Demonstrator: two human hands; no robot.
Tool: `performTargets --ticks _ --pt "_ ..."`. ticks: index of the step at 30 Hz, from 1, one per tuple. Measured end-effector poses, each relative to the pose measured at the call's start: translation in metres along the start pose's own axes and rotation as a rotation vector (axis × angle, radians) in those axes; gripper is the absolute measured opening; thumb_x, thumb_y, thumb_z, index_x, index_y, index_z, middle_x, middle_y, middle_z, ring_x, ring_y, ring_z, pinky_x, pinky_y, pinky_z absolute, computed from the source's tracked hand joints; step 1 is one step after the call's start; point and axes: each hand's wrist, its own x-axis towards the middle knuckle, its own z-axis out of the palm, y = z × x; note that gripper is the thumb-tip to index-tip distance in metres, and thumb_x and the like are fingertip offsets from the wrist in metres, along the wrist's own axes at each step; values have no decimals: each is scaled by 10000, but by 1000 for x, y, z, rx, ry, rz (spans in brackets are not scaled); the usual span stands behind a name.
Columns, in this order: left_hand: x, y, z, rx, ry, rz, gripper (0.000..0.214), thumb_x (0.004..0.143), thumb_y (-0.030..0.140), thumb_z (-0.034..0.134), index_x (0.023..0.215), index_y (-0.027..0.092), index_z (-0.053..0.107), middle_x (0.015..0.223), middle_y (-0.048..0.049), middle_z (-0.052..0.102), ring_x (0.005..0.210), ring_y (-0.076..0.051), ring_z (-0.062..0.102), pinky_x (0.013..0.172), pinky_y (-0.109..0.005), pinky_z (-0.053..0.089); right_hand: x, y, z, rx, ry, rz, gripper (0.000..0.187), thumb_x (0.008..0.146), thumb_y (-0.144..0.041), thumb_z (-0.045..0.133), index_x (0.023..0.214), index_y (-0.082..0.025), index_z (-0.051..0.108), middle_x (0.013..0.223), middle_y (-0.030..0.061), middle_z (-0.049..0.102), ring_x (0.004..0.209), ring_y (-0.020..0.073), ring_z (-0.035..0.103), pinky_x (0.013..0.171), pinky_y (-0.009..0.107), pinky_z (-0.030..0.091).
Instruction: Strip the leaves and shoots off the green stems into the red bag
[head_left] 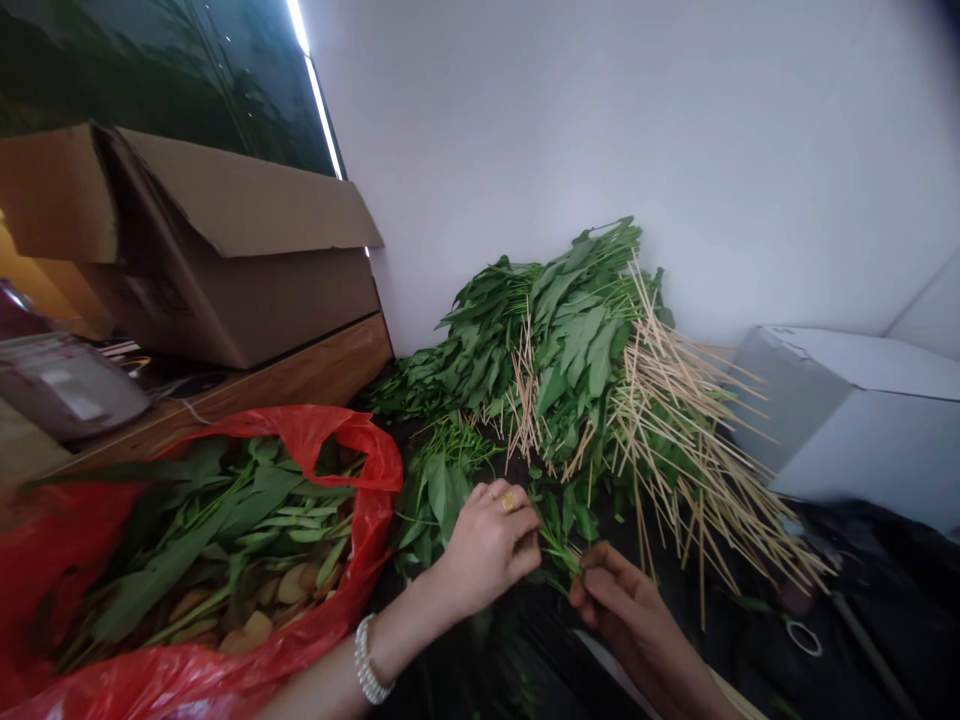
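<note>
My left hand point(491, 540), with a gold ring and a white beaded bracelet point(368, 660) at its wrist, is curled closed. Its fingertips are partly hidden. Green leafy stems point(559, 552) run from beside its fingers across to my right hand point(616, 592), which pinches their ends between thumb and fingers. Just beyond both hands lies a large pile of leafy greens point(577, 330). Many thin wooden sticks point(675, 400) poke out of that pile, fanning toward the right.
A red plastic bag point(379, 520) holding leaves and brownish pieces stands open at left. Behind it, a cardboard box point(292, 300) sits on a wooden ledge point(322, 365). At right is a white box point(877, 430), with black plastic point(885, 570) before it. A white wall point(600, 120) rises behind.
</note>
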Motion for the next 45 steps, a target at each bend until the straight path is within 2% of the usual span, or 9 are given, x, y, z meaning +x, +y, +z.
performTargets --ticks 6,8,12,17,22,27,36,40,45 --pt "13 -36 -38 -814 423 -628 175 826 233 443 673 176 505 691 9 500 688 -137 484 629 -241 388 0 -2 -10 26 53 -61 290 708 -363 804 791 -188 588 608 -12 626 521 61 471 538 189 334" --pt "14 -46 -56 -1027 453 -689 159 855 316 480 777 183 518 707 24 503 623 -110 457 548 -202 353 2 -2 -11 47 55 -70 285 700 -356 807 792 -190 594 603 -9 623 522 67 473 538 196 340" --pt "11 -39 -72 -1162 289 -646 204 885 386 521 891 183 532 618 67 383 484 -67 270 433 -181 175 2 -1 -8 51 38 -60 257 719 -344 792 805 -192 605 621 0 629 535 74 476 536 201 340" --pt "12 -7 -60 -843 27 -479 275 950 387 441 929 162 597 626 47 402 546 -89 353 502 -202 281 1 -1 -8 36 45 -51 267 707 -343 800 795 -192 599 605 -9 618 535 74 477 539 202 336" --pt "16 18 -45 -258 -159 -96 256 989 251 376 939 171 614 930 -43 610 899 -171 515 809 -298 383 2 -1 -7 13 41 -26 308 684 -375 811 780 -189 585 579 -9 615 511 73 470 524 203 318" --pt "13 25 -34 105 -362 182 190 977 238 431 923 188 606 882 -32 623 925 -186 513 773 -315 351 1 -3 -4 -10 31 -4 314 685 -383 811 761 -188 577 576 -8 624 494 61 461 516 191 302" --pt "6 20 -12 349 -375 331 94 845 257 621 821 173 588 805 -48 614 872 -226 512 734 -337 348 2 2 -1 -108 45 -3 342 682 -420 804 785 -185 577 617 3 655 517 76 485 537 208 337" --pt "6 2 -4 23 -262 67 116 826 192 534 712 179 547 721 -24 571 779 -188 508 704 -298 363 1 2 -1 -125 26 -43 316 713 -408 785 769 -185 568 632 2 658 530 80 490 541 212 337" --pt "13 -38 -30 -594 228 -532 229 903 285 352 722 191 457 641 24 460 627 -142 451 604 -251 366 1 -4 -7 -8 110 -101 310 689 -378 809 742 -196 563 563 -28 608 503 77 461 523 208 319"
